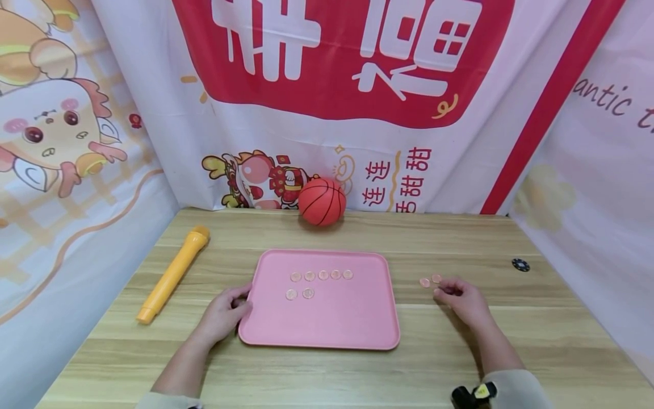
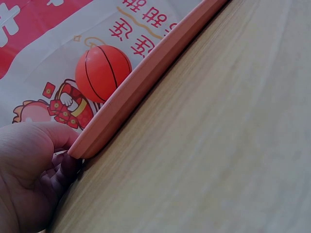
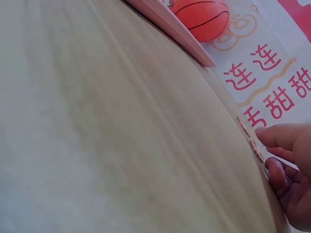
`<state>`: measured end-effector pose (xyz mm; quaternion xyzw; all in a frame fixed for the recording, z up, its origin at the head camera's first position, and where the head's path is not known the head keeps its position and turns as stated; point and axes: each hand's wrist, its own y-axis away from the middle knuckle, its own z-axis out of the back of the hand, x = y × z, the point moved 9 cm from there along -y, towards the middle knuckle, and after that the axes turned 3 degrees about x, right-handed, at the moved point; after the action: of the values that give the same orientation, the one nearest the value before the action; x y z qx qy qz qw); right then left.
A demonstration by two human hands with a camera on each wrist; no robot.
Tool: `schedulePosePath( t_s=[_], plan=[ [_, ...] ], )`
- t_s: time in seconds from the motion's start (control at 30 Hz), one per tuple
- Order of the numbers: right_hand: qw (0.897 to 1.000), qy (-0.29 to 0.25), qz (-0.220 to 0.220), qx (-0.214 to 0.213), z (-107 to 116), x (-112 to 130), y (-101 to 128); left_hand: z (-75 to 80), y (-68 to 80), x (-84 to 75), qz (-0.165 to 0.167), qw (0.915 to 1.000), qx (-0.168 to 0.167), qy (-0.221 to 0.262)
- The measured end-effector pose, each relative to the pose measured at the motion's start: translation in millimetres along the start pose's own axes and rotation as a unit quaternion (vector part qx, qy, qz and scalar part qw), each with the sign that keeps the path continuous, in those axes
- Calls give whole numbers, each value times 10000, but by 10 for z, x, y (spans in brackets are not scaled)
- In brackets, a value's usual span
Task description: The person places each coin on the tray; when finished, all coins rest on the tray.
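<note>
A pink tray (image 1: 327,324) lies flat on the table, with several copper-coloured coins in a back row, one being a coin (image 1: 323,275), and two in front, including another coin (image 1: 308,293). My left hand (image 1: 225,315) grips the tray's left edge; in the left wrist view its thumb and fingers meet the tray rim (image 2: 116,111). To the right of the tray, my right hand (image 1: 464,302) hovers low at two loose coins (image 1: 424,282). In the right wrist view these coins (image 3: 256,151) lie beside the index finger and thumb, which stand apart. Anything inside the right hand is hidden.
A yellow toy microphone (image 1: 174,275) lies at the left. Behind the tray, an orange toy basketball (image 1: 322,201) rests against the printed cloth (image 1: 357,113). A black-and-white poker chip (image 1: 521,264) lies at the far right. Cloth walls border the table's back and sides.
</note>
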<state>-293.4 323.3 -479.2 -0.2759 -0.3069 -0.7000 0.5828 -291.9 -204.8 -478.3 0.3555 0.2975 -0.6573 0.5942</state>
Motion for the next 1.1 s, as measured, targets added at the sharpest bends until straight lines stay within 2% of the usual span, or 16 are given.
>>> schedulePosePath(
  t_s=[0.47, 0.67, 0.97, 1.1],
  plan=[
    [9972, 614, -133, 397, 11, 56, -55, 3, 2, -24, -57, 10000, -46, -9],
    [9954, 815, 89, 488, 17, 140, -55, 6, 5, -32, -78, 10000, -58, 20],
    [9971, 735, 119, 144, 31, 106, -48, 8, 4, -31, -90, 9999, -64, -38],
    [9992, 396, 74, -12, 37, 70, -39, 5, 2, -24, -90, 9999, -54, -27]
  ],
)
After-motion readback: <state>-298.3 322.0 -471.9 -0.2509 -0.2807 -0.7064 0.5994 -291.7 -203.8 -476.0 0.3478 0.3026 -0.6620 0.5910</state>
